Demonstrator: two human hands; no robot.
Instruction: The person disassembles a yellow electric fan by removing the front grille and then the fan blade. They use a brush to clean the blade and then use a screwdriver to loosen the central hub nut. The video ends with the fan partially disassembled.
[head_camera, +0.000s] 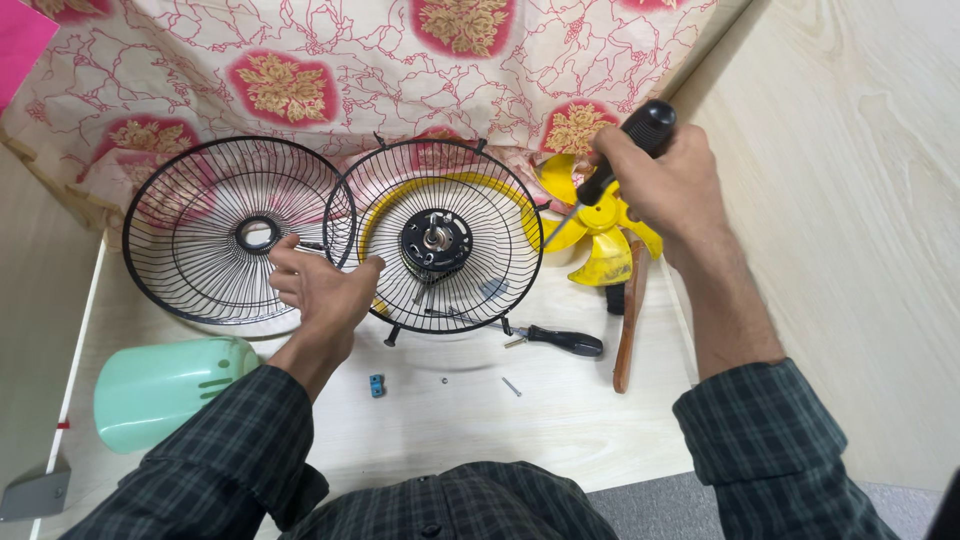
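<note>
On the pale counter (560, 420), hemmed by a wooden wall at right, the left hand (325, 290) lies open against the rear fan guard (440, 238) rim while the right hand (665, 180) grips a screwdriver (610, 170) above the yellow blade (600, 235), bare surface nearer the body.

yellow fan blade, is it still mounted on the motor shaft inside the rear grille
No, the yellow fan blade lies on the table beside the rear grille, under the right hand, and the motor shaft is bare.

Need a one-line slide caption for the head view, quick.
Left hand steadies the rear fan guard with its motor while right hand angles a black-handled screwdriver toward it.
</note>
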